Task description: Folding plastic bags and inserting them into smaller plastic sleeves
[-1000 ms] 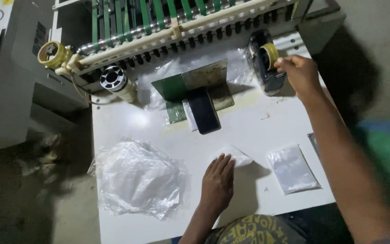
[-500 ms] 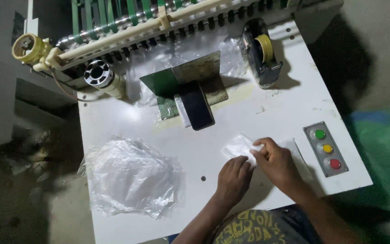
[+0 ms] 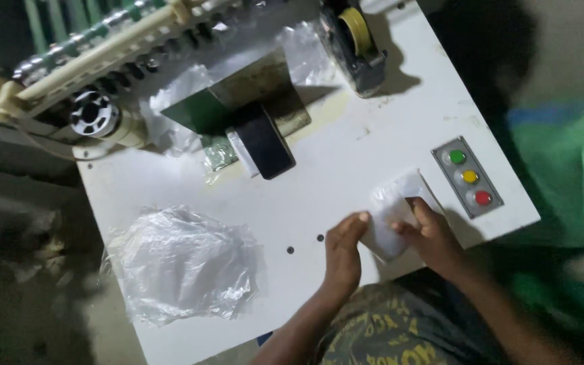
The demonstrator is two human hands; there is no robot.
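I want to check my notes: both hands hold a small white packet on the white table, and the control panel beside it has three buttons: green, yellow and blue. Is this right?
Not quite: the head view shows the control panel buttons are green, yellow and red, not blue. The rest stands: the left hand and right hand hold the small white packet on the white table.

Bare white tabletop [image 3: 346, 169] runs across the centre of the frame, giving open passage between the crumpled clear plastic sheet [image 3: 180, 263] at lower left and the three-button control panel [image 3: 469, 177] at right. Upper centre is blocked by the green guide plate [image 3: 238, 101] and the black block [image 3: 265, 142]. The tape dispenser [image 3: 356, 40] obstructs the upper right; the roller rack [image 3: 103, 61] closes the upper left.
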